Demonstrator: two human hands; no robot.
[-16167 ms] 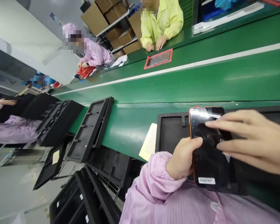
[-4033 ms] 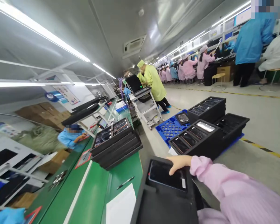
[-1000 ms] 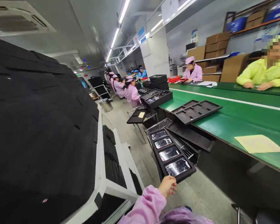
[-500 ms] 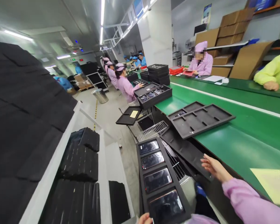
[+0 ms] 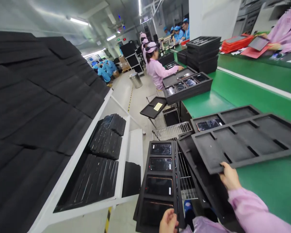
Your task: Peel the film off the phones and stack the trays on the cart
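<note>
left hand (image 5: 169, 221): cut by bottom edge | nearest phone (image 5: 150, 213): partly behind it | labels (image 5: 170, 191): illegibly small

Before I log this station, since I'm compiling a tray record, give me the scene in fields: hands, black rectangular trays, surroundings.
right hand: grips the near edge of a black rectangular divided tray
left hand: over the near end of a black rectangular phone tray; touch unclear
phone tray contents: four glossy dark phones in a row
beyond divided tray: a second black rectangular tray, one dark phone visible
bench: smooth green surface beneath the divided tray
picture left: white-framed rack with stacked black slabs
</note>
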